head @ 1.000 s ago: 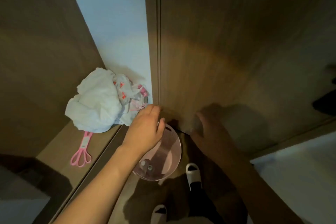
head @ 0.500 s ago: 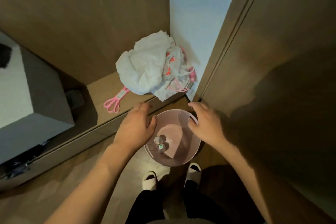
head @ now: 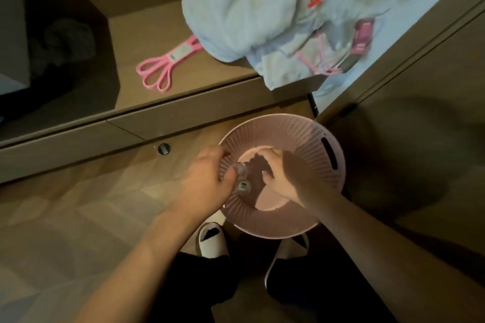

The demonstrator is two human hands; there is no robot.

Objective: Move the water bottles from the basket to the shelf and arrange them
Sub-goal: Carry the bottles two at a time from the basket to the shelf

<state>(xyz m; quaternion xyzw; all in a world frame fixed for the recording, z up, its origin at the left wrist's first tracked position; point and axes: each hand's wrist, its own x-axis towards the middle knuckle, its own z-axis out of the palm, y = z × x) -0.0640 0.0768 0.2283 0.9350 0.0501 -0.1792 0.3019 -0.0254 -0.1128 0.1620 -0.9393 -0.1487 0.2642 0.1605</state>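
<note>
Hands both down inside pink basket [head: 312,144], seen from straight above. Left hand [head: 207,181] at near-left wall, fingers [head: 227,174] curled around clear bottle top [head: 241,169] (seemingly gripped, though blur hides how firmly). Second bottle cap [head: 244,186], with a green mark, just beside those fingertips toward the wrist, upright, no finger on it. Right hand [head: 283,178] lower, over basket floor, fingers bent downward and thumb [head: 267,178] stretched toward the caps; cannot tell whether anything is held. Both bottles between the two hands, closer to left one, still in basket. Beyond the fingertips, past basket rim: wooden shelf [head: 147,31], bare of bottles, carrying pink scissors [head: 168,65] and a crumpled pale cloth bundle [head: 262,5] that overhangs its front edge. Small dark round fitting [head: 164,149] on floor, left of left knuckles. Behind the wrists: two white slippers [head: 211,242] on wood floor [head: 78,204], basket edge over toes.
</note>
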